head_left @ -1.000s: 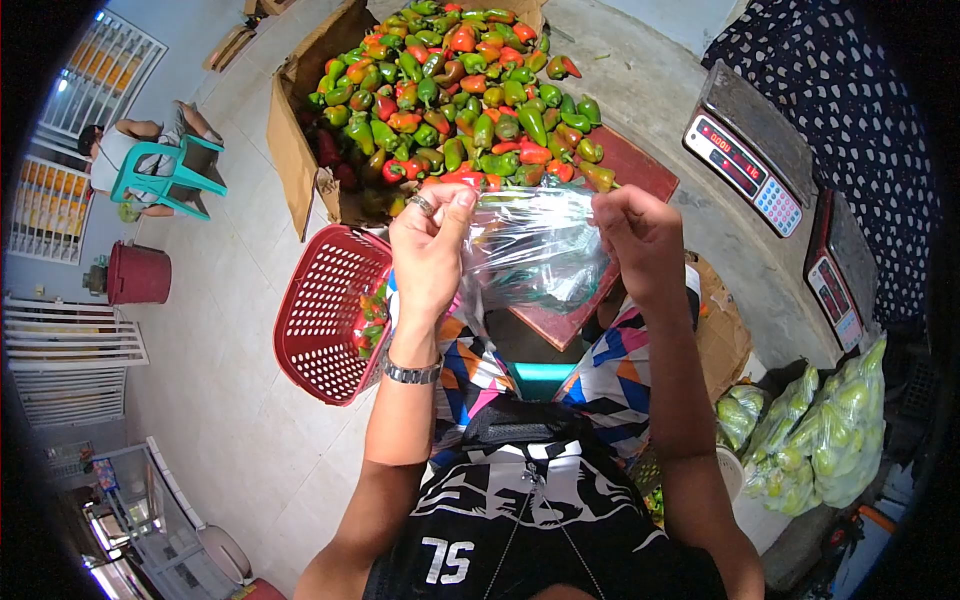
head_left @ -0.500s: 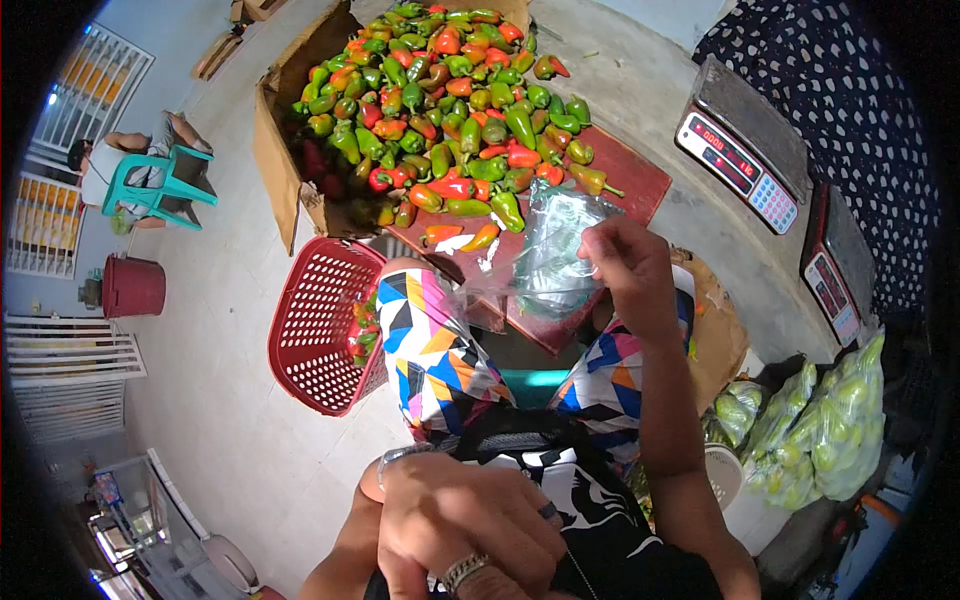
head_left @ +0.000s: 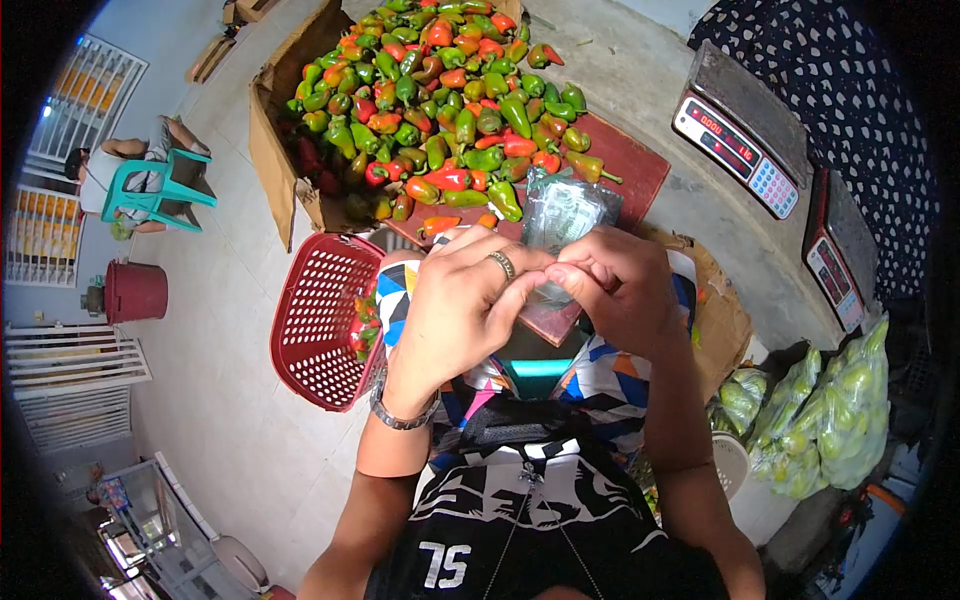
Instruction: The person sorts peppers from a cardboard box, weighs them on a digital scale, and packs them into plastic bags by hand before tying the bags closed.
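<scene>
Plastic [head_left: 570, 213]: clear, lying on board [head_left: 630, 165]; near part being hidden under hands, layers hard to make out. Bulk lying just beyond fingertips. Right hand [head_left: 620, 285]: hovering over board's near end, thumb and finger pinching plastic. Left hand [head_left: 470, 295]: thumb and forefinger closing, tips meeting right's; cannot tell whether gripping film. Peppers [head_left: 440, 110]: covering board's far left. Basket [head_left: 320, 325]: standing left of board, partly hidden.

Produce shop or packing area, two digital scales [head_left: 735, 155], heaped red and green peppers [head_left: 435, 110], bagged green vegetables [head_left: 842, 425], red basket [head_left: 318, 335].
</scene>
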Demonstrator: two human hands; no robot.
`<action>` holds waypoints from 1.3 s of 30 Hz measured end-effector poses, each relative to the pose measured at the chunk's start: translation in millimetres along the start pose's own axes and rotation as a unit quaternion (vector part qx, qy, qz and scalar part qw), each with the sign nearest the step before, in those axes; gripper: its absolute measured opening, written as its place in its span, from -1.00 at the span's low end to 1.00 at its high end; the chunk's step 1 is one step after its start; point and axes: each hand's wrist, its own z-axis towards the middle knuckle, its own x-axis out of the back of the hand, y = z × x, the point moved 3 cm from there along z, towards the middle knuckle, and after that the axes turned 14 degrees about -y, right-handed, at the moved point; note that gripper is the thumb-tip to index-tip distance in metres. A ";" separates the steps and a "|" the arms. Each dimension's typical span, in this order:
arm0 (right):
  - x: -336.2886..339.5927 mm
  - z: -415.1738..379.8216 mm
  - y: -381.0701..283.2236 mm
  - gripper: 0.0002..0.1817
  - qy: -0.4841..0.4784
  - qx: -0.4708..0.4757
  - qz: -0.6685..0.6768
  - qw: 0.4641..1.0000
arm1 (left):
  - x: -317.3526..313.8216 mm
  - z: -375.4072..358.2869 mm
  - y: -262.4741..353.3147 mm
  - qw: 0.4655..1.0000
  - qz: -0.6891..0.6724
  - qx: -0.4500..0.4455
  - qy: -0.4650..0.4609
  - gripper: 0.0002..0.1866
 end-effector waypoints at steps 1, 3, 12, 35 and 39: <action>1.0 -1.1 0.7 -0.84 -0.009 -0.008 0.009 1.000 | -2.5 -0.7 0.0 1.000 -0.011 0.009 0.013 -0.84; 1.9 -2.4 2.0 -0.83 -0.031 -0.043 0.029 0.998 | -2.6 -2.4 -3.8 0.999 -0.019 0.025 0.007 -0.83; -7.3 -0.2 27.7 -0.76 -0.005 0.038 0.096 0.995 | -3.6 -6.8 -8.8 0.984 -0.141 0.110 0.002 -0.81; -26.4 -6.5 37.8 -0.89 0.036 -0.029 0.265 0.963 | -42.3 -18.6 -37.6 0.889 -0.412 0.183 0.082 -0.88; -27.1 -6.5 37.7 -0.88 0.032 -0.032 0.248 0.968 | -43.6 -20.3 -38.7 0.887 -0.410 0.195 0.081 -0.84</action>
